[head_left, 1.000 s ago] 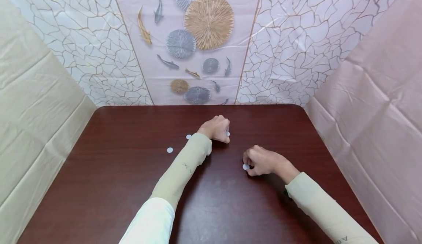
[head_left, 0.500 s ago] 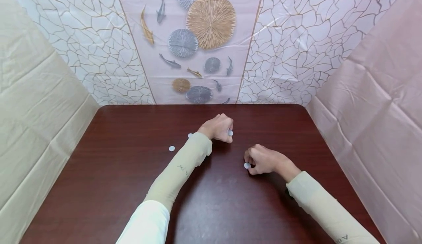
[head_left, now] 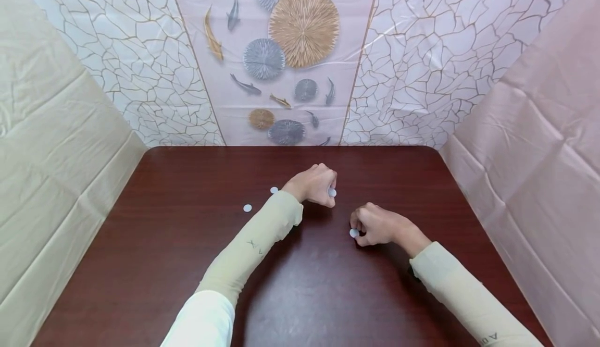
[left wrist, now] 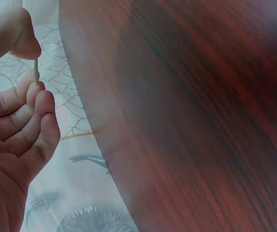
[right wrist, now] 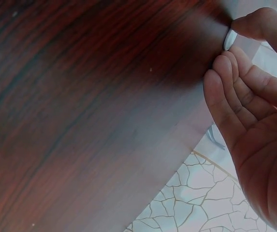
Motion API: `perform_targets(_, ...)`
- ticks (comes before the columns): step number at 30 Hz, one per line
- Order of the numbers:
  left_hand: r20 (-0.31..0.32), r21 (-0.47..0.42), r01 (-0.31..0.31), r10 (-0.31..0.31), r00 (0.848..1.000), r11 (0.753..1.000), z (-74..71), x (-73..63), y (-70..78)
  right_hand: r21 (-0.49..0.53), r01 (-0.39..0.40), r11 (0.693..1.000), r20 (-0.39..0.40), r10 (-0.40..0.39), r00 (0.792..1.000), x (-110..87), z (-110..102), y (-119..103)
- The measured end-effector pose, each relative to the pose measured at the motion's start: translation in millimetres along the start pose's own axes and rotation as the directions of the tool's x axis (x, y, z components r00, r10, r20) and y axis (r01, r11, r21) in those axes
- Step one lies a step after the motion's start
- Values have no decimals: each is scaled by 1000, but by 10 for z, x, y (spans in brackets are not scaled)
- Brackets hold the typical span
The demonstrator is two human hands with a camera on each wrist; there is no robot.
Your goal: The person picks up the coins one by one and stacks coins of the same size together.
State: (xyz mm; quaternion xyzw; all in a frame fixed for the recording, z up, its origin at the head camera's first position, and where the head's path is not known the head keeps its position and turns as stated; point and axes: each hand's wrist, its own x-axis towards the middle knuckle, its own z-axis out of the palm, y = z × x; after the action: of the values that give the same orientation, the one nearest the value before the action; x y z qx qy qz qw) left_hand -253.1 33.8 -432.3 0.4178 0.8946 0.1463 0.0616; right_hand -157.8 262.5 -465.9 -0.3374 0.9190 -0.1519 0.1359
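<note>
Thumb and fingertips of my left hand (head_left: 313, 184) pinch a small white disc (head_left: 332, 193) above the far middle of the table. The left wrist view shows this thin disc (left wrist: 36, 71) edge-on between thumb and finger. Lower and to the right, my right hand (head_left: 378, 225) pinches another white disc (head_left: 354, 233) close to the tabletop. From the right wrist, that disc (right wrist: 230, 39) looks slanted, near the wood. Two more white discs lie flat on the table: one disc (head_left: 274, 190) beside the left sleeve's cuff, one disc (head_left: 247, 208) farther left.
The dark red-brown wooden table (head_left: 154, 263) has rounded far corners. Behind it hangs a patterned cloth (head_left: 398, 76), with plain cloth (head_left: 56, 154) along the left and pinkish cloth (head_left: 529, 144) along the right. My left forearm (head_left: 248, 248) crosses over the table's middle.
The head view has shifted slightly, so the scene sits a little farther right. My left hand has come slightly nearer with its disc. The right hand and the lying discs look unmoved.
</note>
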Motion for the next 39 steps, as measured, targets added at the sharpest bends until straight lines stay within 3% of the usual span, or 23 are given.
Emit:
perform_targets(11, 10, 7, 6, -7, 1000, 1000, 63, -112, 139, 5, 27, 1000, -30, -27, 999, -3, -3, 37)
perform_targets(25, 23, -7, -21, 21, 1000, 1000, 321, -220, 315, 1, 50, 999, -48, -50, 998, -4, 4, 44)
perform_targets(39, 37, -28, 44, -43, 998, 999, 562, -270, 466, 19, 53, 998, -44, -52, 998, -2, 8, 51)
